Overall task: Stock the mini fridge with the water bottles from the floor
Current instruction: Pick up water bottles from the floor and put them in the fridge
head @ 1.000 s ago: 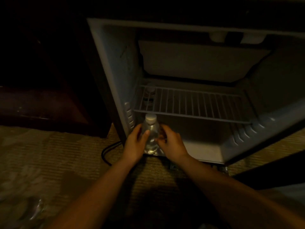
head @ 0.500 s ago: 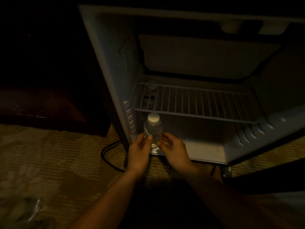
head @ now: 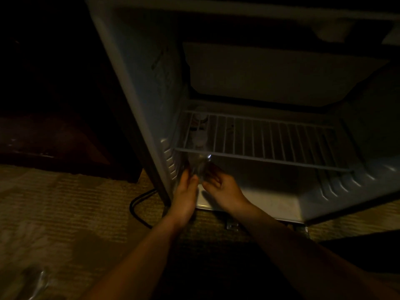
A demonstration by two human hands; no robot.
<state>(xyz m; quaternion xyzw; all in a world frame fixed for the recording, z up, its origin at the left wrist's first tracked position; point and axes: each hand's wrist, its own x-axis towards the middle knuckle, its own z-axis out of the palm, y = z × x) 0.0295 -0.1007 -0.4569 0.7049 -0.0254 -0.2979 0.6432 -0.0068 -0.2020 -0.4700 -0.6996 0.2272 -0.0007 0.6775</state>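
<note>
Both left hand and right hand grasp a water bottle inside the mini fridge.

Clear plastic water bottle: motion-blurred, base hidden by left hand and right hand gripping it, cap lost behind white wire shelf. Capped bottles below shelf bars: dim, count unclear. White mini fridge: top, right side cropped.

The carpet carries the fridge, a black cable and crinkled plastic (too dark to identify). On the fridge floor, under the wire shelf, a bottle is upright by the left wall.
</note>
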